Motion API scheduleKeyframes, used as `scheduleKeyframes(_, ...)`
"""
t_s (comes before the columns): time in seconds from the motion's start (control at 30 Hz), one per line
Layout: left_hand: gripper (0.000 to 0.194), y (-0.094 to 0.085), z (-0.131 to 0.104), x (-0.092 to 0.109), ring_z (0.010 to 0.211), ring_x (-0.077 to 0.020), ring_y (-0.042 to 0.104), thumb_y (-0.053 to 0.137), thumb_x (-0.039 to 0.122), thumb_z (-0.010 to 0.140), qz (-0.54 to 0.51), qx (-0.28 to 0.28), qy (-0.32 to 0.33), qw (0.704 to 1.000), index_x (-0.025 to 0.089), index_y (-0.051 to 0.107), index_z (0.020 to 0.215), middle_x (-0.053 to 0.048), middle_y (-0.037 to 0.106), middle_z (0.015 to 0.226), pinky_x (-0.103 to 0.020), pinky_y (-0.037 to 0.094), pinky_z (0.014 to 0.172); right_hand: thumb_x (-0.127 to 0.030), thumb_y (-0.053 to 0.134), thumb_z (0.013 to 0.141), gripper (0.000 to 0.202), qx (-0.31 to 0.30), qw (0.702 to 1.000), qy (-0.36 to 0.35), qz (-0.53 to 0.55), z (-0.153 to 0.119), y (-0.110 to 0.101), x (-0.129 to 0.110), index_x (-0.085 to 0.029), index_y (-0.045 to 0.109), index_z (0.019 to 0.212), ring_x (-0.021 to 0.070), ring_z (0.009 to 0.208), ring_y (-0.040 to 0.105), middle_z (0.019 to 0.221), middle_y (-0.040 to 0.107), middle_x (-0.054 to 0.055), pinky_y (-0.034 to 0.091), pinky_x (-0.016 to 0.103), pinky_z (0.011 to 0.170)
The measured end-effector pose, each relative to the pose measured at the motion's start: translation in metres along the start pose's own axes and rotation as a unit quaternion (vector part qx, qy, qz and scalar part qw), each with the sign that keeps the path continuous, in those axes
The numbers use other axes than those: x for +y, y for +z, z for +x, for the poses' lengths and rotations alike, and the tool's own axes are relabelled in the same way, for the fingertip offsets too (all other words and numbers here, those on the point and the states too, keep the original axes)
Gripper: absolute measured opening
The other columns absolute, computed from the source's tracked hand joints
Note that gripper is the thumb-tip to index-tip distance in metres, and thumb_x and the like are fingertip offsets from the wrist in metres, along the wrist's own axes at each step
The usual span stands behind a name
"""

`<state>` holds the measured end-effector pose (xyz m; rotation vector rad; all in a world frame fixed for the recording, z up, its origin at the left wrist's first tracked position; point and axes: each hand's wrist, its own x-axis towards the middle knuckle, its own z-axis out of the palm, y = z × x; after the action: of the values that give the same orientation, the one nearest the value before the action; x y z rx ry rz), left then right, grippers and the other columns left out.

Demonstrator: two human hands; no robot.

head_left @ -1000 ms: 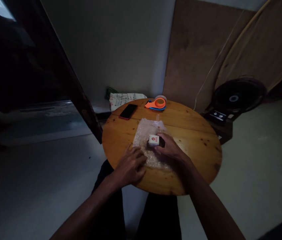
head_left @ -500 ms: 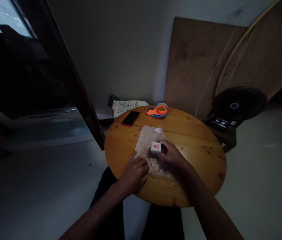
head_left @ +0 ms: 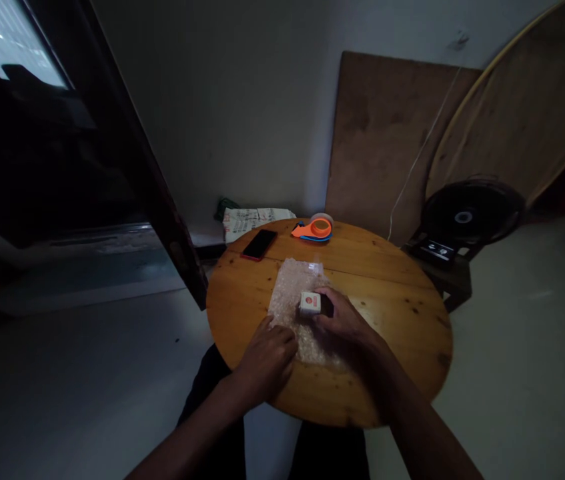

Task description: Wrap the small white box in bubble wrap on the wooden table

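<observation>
A sheet-like piece of bubble wrap [head_left: 289,283] lies flat on the round wooden table [head_left: 387,267]. My right hand [head_left: 345,317] grips a small white box [head_left: 310,303] with red print on its top face, thumb and fingers on its right side. The box is over the middle of the bubble wrap; whether its underside touches the wrap cannot be made out. At the wrap's near left edge, my left hand [head_left: 269,353] has its fingers curled and closed on it. The fingertips there are partly hidden.
Toward the table's far edge are a phone [head_left: 259,245] with a red rim and an orange and blue tape dispenser [head_left: 316,229]. Behind the table lies a printed white sack [head_left: 255,220]. A black fan [head_left: 467,217] stands to the right, and boards [head_left: 387,127] lean against the wall.
The whole view has shifted slightly, with the table a little lower in the picture. Both hands, the box and the bubble wrap keep nearly the same places relative to each other.
</observation>
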<state>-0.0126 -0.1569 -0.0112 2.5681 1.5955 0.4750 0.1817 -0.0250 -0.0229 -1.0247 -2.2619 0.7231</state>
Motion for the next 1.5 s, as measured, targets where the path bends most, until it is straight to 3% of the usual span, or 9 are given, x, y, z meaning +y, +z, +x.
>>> scheduleKeyframes(0.23,0.011,0.003,-0.001,0.004,0.094,-0.0211,0.059,0.05,0.012,0.081,0.008,0.013,-0.01,1.0,0.018,0.058,0.085,-0.006,0.063,0.094,-0.044,0.034,0.105,-0.022,0.067,0.068,0.045,0.003,1.0,-0.007,0.01,0.001,0.0,0.0,-0.02,0.057,0.112,0.0234,0.098,0.058,0.108,0.063,0.006,0.045,0.038,0.089)
scheduleKeyframes(0.63,0.012,-0.015,0.026,-0.013,0.072,-0.0156,0.059,0.047,0.014,0.085,-0.057,0.134,-0.026,0.989,0.02,0.055,0.078,0.0,0.062,0.072,-0.039,0.043,0.096,-0.035,0.071,0.071,0.047,-0.01,0.999,0.008,0.039,0.001,-0.002,-0.002,-0.021,0.059,0.113,0.0231,0.095,0.059,0.106,0.065,0.006,0.046,0.036,0.084)
scheduleKeyframes(0.77,0.012,-0.017,0.042,-0.021,0.083,-0.0179,0.062,0.047,0.016,0.087,-0.084,0.149,-0.055,0.984,0.02,0.057,0.092,-0.003,0.067,0.086,-0.032,0.047,0.082,-0.036,0.071,0.07,0.046,-0.019,0.999,0.013,0.037,0.004,-0.003,0.003,-0.02,0.06,0.112,0.0251,0.1,0.058,0.11,0.064,0.007,0.045,0.039,0.088)
scheduleKeyframes(0.93,0.021,-0.011,0.052,-0.026,0.095,-0.0171,0.062,0.04,0.022,0.094,-0.17,0.134,-0.048,0.975,0.02,0.056,0.108,-0.005,0.066,0.102,-0.03,0.047,0.084,-0.032,0.069,0.071,0.042,-0.036,0.997,0.013,0.071,0.006,-0.006,0.01,-0.02,0.061,0.11,0.0256,0.102,0.058,0.112,0.064,0.008,0.044,0.04,0.091)
scheduleKeyframes(1.07,0.034,-0.011,0.049,-0.026,0.1,-0.0213,0.058,0.064,0.032,0.081,-0.164,0.118,-0.002,0.979,0.021,0.056,0.112,-0.006,0.064,0.106,-0.037,0.044,0.092,-0.03,0.069,0.07,0.043,-0.037,0.996,0.017,0.085,0.004,-0.009,0.007,-0.021,0.062,0.111,0.0255,0.103,0.058,0.112,0.064,0.006,0.045,0.04,0.091)
scheduleKeyframes(1.2,0.011,-0.011,0.046,-0.027,0.095,-0.0201,0.058,0.062,0.024,0.081,-0.155,0.104,-0.005,0.982,0.021,0.063,0.091,-0.004,0.064,0.092,-0.038,0.043,0.093,-0.03,0.07,0.07,0.046,-0.049,0.992,0.046,0.103,0.001,-0.011,0.003,-0.022,0.06,0.114,0.0244,0.101,0.059,0.111,0.064,0.005,0.047,0.038,0.088)
scheduleKeyframes(1.27,0.006,-0.009,0.047,-0.028,0.096,-0.0195,0.058,0.059,0.021,0.082,-0.181,0.115,-0.031,0.976,0.02,0.064,0.08,-0.005,0.063,0.097,-0.035,0.046,0.09,-0.033,0.07,0.071,0.045,-0.057,0.991,0.055,0.109,0.001,-0.012,0.002,-0.021,0.06,0.114,0.0239,0.098,0.06,0.108,0.065,0.005,0.048,0.037,0.086)
scheduleKeyframes(1.4,0.003,0.0,0.056,-0.028,0.109,-0.0203,0.058,0.06,0.018,0.077,-0.29,0.149,-0.065,0.943,0.018,0.063,0.077,-0.007,0.06,0.122,-0.033,0.048,0.091,-0.04,0.069,0.074,0.044,-0.08,0.985,0.026,0.147,0.004,-0.017,-0.001,-0.02,0.062,0.112,0.0246,0.1,0.06,0.11,0.065,0.006,0.048,0.037,0.088)
scheduleKeyframes(1.5,0.003,0.008,0.064,-0.028,0.102,-0.0195,0.063,0.059,0.018,0.076,-0.361,0.157,-0.095,0.914,0.017,0.061,0.074,-0.007,0.066,0.116,-0.03,0.051,0.086,-0.047,0.062,0.079,0.043,-0.101,0.978,0.017,0.181,0.002,-0.024,-0.005,-0.022,0.062,0.115,0.0259,0.109,0.057,0.118,0.064,0.006,0.045,0.04,0.095)
